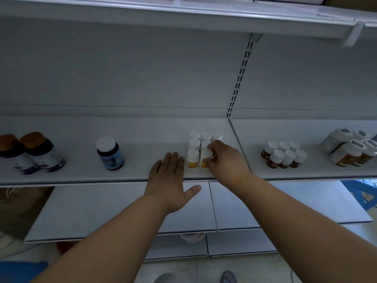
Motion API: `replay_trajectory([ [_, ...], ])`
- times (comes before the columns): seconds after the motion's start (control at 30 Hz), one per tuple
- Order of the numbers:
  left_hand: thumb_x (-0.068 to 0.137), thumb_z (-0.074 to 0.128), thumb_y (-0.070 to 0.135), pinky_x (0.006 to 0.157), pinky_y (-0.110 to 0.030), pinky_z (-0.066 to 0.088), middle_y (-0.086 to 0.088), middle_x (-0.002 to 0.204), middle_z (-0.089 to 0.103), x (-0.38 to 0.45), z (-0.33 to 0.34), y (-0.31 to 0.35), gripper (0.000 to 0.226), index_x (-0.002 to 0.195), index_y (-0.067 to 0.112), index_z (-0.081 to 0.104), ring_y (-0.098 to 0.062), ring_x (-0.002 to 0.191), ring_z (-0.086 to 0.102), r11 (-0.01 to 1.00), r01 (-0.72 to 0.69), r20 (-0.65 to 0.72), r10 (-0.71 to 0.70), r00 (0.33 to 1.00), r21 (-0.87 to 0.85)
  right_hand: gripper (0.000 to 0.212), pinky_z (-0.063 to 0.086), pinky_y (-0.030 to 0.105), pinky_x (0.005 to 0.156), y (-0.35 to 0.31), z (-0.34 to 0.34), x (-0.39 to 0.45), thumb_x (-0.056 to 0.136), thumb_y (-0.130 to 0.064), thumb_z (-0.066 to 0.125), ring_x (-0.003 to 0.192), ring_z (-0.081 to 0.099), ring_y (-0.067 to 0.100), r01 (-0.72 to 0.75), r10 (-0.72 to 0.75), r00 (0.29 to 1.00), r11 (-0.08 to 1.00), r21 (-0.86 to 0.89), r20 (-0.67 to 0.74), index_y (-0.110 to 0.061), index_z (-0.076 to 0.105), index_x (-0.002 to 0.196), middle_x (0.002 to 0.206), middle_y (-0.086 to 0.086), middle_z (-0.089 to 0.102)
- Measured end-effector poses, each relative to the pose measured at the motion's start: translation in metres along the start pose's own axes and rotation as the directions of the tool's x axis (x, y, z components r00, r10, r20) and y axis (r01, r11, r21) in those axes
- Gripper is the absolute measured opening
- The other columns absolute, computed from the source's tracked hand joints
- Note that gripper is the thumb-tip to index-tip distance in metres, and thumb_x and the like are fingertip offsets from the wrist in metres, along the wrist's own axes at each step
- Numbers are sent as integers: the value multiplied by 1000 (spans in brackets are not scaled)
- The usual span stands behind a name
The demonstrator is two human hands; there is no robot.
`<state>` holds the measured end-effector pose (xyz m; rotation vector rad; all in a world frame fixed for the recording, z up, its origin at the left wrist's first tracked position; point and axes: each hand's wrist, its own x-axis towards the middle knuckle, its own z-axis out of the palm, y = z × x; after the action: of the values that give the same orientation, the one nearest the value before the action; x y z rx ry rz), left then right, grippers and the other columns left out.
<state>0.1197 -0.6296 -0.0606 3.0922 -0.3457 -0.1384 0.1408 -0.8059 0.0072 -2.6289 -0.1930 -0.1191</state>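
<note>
Several small white-capped bottles with yellow labels stand in tight rows on the white shelf, near its middle. My right hand curls its fingers round the front right bottle of that group. My left hand lies flat with straight fingers on the shelf's front edge, just left of the bottles, thumb hanging below the edge.
A dark bottle with a blue label stands alone to the left, two purple-labelled bottles further left. On the right sit a cluster of brown bottles and larger jars. Lower shelves jut out beneath.
</note>
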Motion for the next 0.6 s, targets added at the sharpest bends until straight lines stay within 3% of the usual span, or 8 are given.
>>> replay_trajectory([
  [0.23,68,-9,84,122,-42,-5,-5,166,-13,0,0,-1,113,157,16,-8,-22,152,-14,1000,-10,-9,11,1000,11,30,44,29,67,5,12,-2,84,-30,66,83,59,19,13,-9,998,998,62,-64,-17,52,108,97,0,60],
  [0.3,67,-11,85,122,-42,-6,-4,166,-14,0,0,-1,113,157,16,-9,-22,152,-15,1000,-11,-3,11,1000,10,25,41,27,64,15,10,-6,84,-28,66,79,58,17,17,2,986,994,108,-167,-17,53,102,96,-2,56],
  [0.37,67,-11,85,122,-42,-5,-4,166,-13,0,1,-2,114,157,16,-8,-22,152,-14,1000,-8,-8,9,1000,11,21,47,31,66,30,6,-7,84,-23,65,81,60,21,23,7,964,994,109,-266,-17,55,102,101,0,55],
  [0.47,69,-9,89,123,-43,-5,-5,166,-14,-1,0,-2,115,157,15,-8,-22,152,-15,1000,-10,-7,11,1000,13,38,51,40,84,49,2,0,86,-20,64,101,58,28,-12,20,979,999,41,-202,-20,56,123,122,6,51],
  [0.53,70,-7,87,123,-42,-6,-4,166,-14,-1,-1,-1,113,157,16,-8,-22,152,-15,1000,-7,-7,7,1000,6,46,47,39,93,52,3,7,88,-20,63,111,54,28,-5,6,992,1000,7,-125,-21,52,133,129,8,49],
  [0.6,72,-4,84,122,-42,-6,-4,166,-14,-2,-2,0,110,157,16,-8,-21,152,-15,1000,-5,-1,5,1000,10,48,44,33,93,52,8,12,88,-18,63,114,53,28,19,-18,995,1000,8,-100,-20,51,134,129,8,51],
])
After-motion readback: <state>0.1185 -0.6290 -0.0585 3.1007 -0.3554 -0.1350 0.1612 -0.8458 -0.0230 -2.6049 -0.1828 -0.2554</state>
